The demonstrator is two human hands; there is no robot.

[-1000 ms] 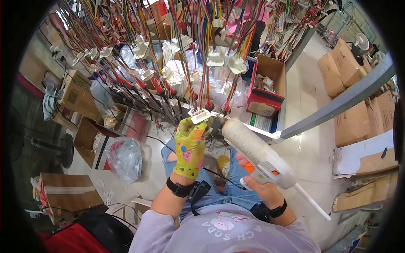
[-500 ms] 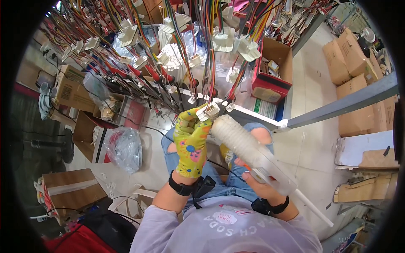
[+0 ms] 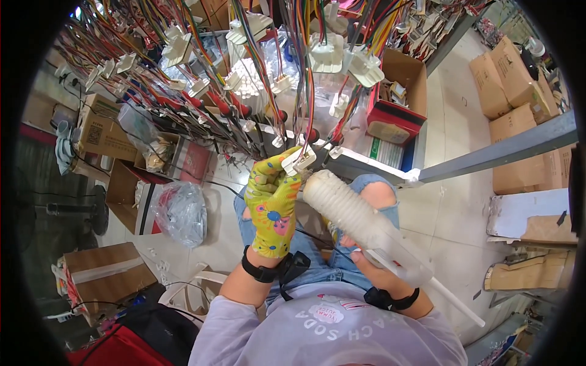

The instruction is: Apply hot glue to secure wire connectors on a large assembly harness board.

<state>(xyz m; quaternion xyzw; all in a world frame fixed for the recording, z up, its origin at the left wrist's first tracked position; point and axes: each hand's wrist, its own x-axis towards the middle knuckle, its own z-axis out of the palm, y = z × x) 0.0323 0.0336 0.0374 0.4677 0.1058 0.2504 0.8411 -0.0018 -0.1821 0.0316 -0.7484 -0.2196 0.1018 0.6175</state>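
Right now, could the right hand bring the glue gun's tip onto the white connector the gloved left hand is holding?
Probably yes. The glue gun in the right hand already has its tip beside the connector, which the left hand holds clear below the hanging wires.

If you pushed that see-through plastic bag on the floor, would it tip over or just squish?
The clear plastic bag would probably squish and slide rather than tip: its skin looks crumpled and slack. It seems light for its size, as the contents look small and loose. It likely won't roll, since it sags flat against the floor.

Pale tiled floor (image 3: 448, 213) (cardboard boxes (image 3: 510, 91) around).
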